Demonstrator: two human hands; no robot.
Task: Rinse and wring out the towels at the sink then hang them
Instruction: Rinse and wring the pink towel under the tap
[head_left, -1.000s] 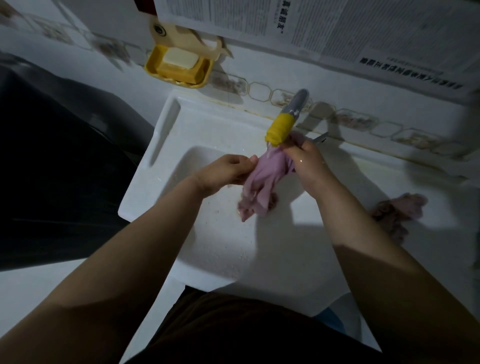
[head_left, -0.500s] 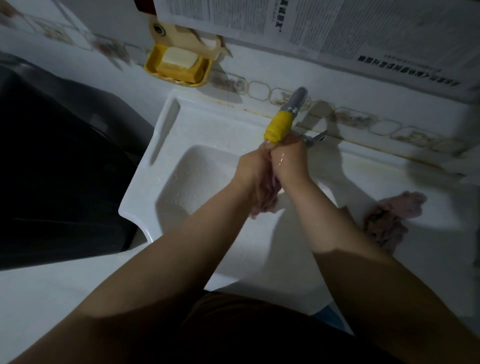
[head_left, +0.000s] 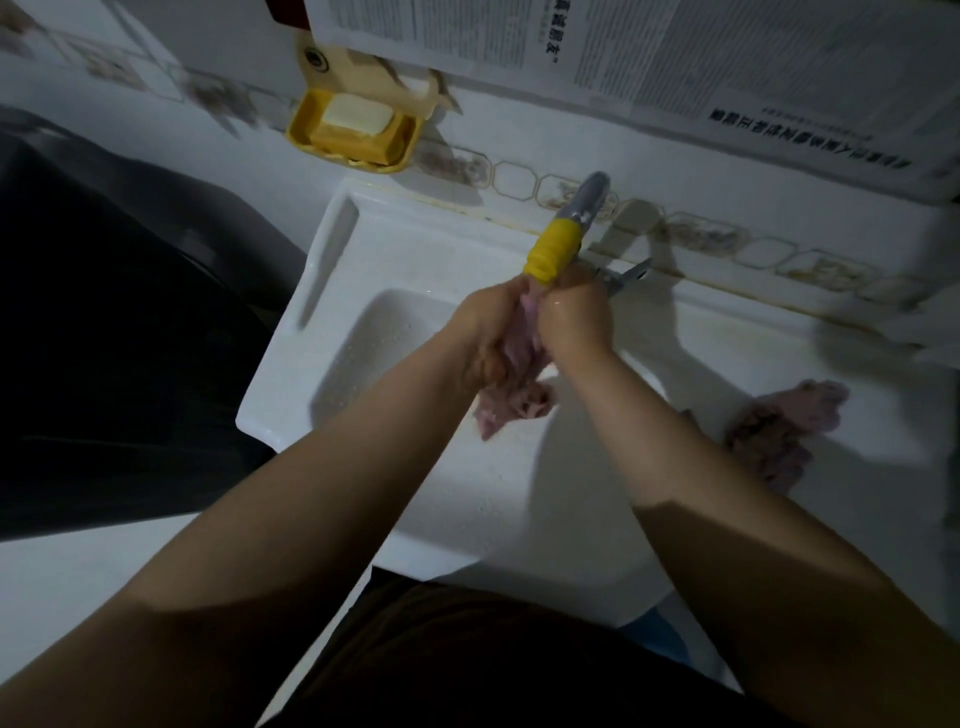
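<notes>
Two hands meet directly under the yellow-tipped tap, each with its grip pressed tight around one pink towel. The left hand wraps the towel from the left of the tap's spout; the right hand, wet and shiny, closes on it from the right, the two touching. The towel's loose end hangs below the hands, over the white sink basin. A second pink towel lies bunched on the sink's flat ledge, well to the right of the tap and apart from the hands. On the wall up and to the left of the tap sits a yellow soap dish holding a pale soap bar. Printed newspaper sheets cover the wall above the tap.
</notes>
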